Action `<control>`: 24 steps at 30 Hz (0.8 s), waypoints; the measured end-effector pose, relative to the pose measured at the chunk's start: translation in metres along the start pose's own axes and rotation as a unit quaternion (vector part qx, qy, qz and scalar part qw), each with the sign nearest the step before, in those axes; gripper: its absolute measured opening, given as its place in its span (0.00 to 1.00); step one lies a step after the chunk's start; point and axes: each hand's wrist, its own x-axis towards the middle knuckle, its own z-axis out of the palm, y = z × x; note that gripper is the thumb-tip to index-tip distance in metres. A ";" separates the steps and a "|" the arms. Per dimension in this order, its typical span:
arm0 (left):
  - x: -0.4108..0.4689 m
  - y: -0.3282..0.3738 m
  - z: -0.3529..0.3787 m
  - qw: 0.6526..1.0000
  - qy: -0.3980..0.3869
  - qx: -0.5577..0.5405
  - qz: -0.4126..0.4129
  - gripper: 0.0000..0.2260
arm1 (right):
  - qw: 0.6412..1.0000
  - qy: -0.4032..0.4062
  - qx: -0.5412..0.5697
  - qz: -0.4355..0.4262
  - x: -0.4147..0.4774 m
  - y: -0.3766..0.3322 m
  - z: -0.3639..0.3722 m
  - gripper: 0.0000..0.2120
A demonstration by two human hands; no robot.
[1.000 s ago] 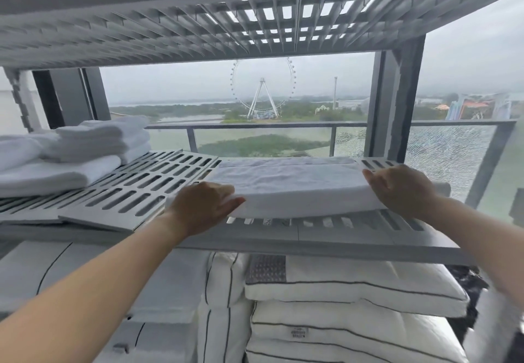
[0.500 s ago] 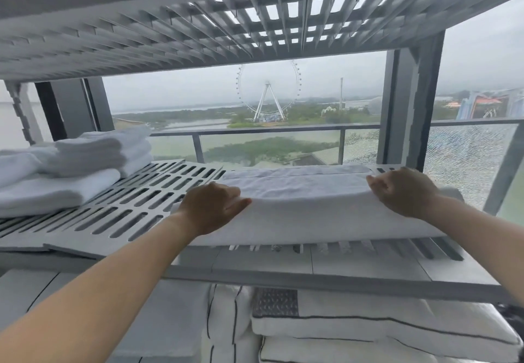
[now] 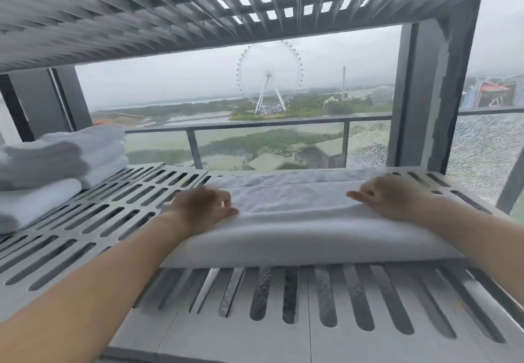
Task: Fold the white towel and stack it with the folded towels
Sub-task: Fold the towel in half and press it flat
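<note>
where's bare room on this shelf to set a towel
Bare slats between the folded towels at left and the white towel; also the shelf's front strip. Crowded: left corner, and mid-right, left hand and right hand on the towel.

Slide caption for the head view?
Left hand and right hand rest on a folded white towel on a slotted grey shelf; stacked white towels lie left.
</note>
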 end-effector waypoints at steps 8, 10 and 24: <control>0.004 -0.008 0.009 0.981 -0.045 -0.187 0.029 0.02 | 0.969 -0.210 0.131 -0.005 0.003 0.019 -0.022 0.07; 0.010 -0.008 0.006 0.983 0.010 -0.180 0.029 0.02 | 0.976 -0.177 0.124 -0.018 0.009 0.021 -0.025 0.06; 0.031 -0.011 0.011 0.998 0.044 -0.033 0.041 0.12 | 0.986 -0.158 0.044 0.007 0.024 0.021 -0.002 0.09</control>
